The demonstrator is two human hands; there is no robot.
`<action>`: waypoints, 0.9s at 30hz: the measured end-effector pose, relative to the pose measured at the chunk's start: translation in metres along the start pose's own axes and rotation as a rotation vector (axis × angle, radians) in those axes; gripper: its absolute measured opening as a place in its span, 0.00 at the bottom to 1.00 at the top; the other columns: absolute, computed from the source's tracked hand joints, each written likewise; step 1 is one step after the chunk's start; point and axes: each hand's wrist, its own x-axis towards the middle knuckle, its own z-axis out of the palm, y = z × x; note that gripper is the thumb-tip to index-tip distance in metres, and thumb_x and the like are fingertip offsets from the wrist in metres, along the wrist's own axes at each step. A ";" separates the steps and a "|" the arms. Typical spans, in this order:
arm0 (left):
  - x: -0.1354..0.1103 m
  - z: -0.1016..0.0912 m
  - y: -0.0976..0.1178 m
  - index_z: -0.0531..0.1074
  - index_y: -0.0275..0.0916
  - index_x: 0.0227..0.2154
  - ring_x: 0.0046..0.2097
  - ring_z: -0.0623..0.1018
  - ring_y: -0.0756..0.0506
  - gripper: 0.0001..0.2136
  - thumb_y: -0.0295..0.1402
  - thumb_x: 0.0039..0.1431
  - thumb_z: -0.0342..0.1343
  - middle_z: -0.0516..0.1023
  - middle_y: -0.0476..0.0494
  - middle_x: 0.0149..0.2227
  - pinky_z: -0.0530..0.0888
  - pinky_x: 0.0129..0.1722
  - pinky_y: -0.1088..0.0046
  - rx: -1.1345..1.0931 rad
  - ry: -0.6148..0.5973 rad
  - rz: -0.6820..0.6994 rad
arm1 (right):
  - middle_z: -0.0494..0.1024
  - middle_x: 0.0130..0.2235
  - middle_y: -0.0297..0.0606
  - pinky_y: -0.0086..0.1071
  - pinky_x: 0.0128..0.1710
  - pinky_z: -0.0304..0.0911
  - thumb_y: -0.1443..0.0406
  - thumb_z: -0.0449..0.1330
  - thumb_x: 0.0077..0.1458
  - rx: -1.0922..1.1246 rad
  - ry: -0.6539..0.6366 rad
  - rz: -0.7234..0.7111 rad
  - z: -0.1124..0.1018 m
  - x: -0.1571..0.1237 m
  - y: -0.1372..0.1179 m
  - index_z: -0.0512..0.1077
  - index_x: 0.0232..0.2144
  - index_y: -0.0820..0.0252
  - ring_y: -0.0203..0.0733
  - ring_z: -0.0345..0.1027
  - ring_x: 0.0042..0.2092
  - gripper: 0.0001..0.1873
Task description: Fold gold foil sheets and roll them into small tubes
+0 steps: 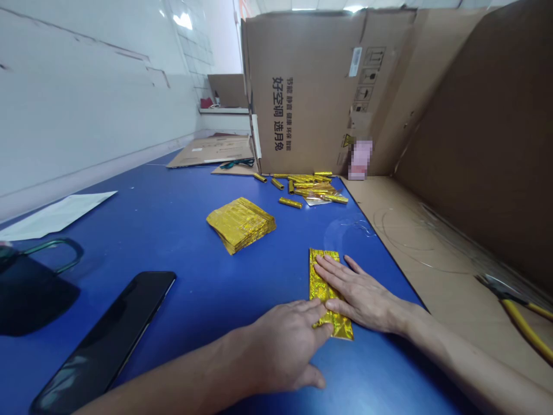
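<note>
A shiny gold foil paper [318,286], folded into a narrow strip, lies flat on the blue table near its right edge. My right hand [363,295] rests flat across the strip's upper and middle part with fingers stretched out. From the left, my left hand [286,340] touches the strip's lower left side with its fingertips; its fingers are extended and the thumb sticks out. Parts of the foil are hidden beneath both hands. Further back sits a fanned stack of square gold foil papers [240,223]. Behind it are several small rolled gold tubes [290,203] in a loose pile.
A black phone [108,334] and a dark mug [37,291] stand at left, near a white paper [60,214]. A large cardboard box [319,115] rises behind the table. At right, yellow-handled pliers [521,320] lie on cardboard with loose clear strands.
</note>
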 end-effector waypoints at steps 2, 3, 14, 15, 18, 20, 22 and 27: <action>0.001 0.001 -0.002 0.60 0.31 0.51 0.57 0.57 0.39 0.29 0.44 0.49 0.55 0.57 0.30 0.56 0.54 0.55 0.67 -0.003 0.004 0.007 | 0.43 0.61 0.41 0.51 0.56 0.32 0.48 0.40 0.55 0.001 -0.002 -0.003 0.001 0.000 0.001 0.41 0.59 0.57 0.46 0.33 0.61 0.34; 0.001 0.001 -0.002 0.60 0.31 0.51 0.57 0.57 0.39 0.29 0.44 0.49 0.55 0.57 0.31 0.56 0.54 0.55 0.66 -0.007 0.007 0.011 | 0.43 0.61 0.41 0.51 0.56 0.32 0.48 0.40 0.55 0.004 -0.001 -0.005 0.001 0.000 0.002 0.41 0.59 0.57 0.46 0.33 0.61 0.34; 0.000 -0.002 -0.004 0.62 0.32 0.49 0.56 0.59 0.40 0.26 0.46 0.52 0.51 0.59 0.32 0.55 0.55 0.55 0.67 0.003 0.010 0.032 | 0.44 0.61 0.40 0.51 0.56 0.32 0.48 0.43 0.54 0.024 0.040 -0.028 0.002 0.000 0.002 0.42 0.59 0.55 0.47 0.34 0.60 0.34; 0.000 -0.002 -0.004 0.62 0.33 0.49 0.56 0.59 0.39 0.26 0.46 0.52 0.51 0.59 0.33 0.55 0.55 0.55 0.67 0.008 0.008 0.035 | 0.44 0.61 0.41 0.51 0.56 0.32 0.48 0.43 0.54 0.026 0.039 -0.029 0.002 0.000 0.002 0.42 0.59 0.55 0.47 0.34 0.60 0.34; 0.000 -0.002 -0.003 0.62 0.34 0.49 0.55 0.60 0.39 0.27 0.46 0.50 0.53 0.60 0.33 0.54 0.56 0.54 0.65 0.050 0.003 0.028 | 0.44 0.61 0.41 0.51 0.56 0.32 0.48 0.42 0.54 0.028 0.028 -0.024 0.001 -0.001 0.002 0.43 0.59 0.56 0.47 0.34 0.60 0.34; 0.001 -0.004 0.001 0.63 0.35 0.48 0.54 0.61 0.38 0.27 0.45 0.47 0.56 0.61 0.33 0.53 0.57 0.52 0.63 0.096 0.011 0.003 | 0.43 0.61 0.41 0.51 0.56 0.32 0.48 0.42 0.54 0.023 0.025 -0.024 0.002 -0.001 0.003 0.43 0.59 0.56 0.47 0.34 0.60 0.34; 0.002 -0.005 0.006 0.64 0.34 0.47 0.52 0.63 0.37 0.27 0.45 0.46 0.57 0.64 0.33 0.50 0.59 0.51 0.63 0.143 0.030 -0.026 | 0.43 0.61 0.41 0.51 0.56 0.32 0.48 0.42 0.54 0.015 0.026 -0.024 0.002 -0.001 0.003 0.42 0.59 0.56 0.47 0.34 0.61 0.34; 0.004 -0.002 0.018 0.66 0.29 0.43 0.43 0.68 0.42 0.24 0.44 0.49 0.54 0.70 0.38 0.40 0.62 0.47 0.68 0.167 0.012 -0.014 | 0.44 0.61 0.41 0.52 0.56 0.32 0.47 0.42 0.54 0.012 0.019 -0.015 0.003 0.000 0.003 0.42 0.59 0.56 0.47 0.34 0.61 0.35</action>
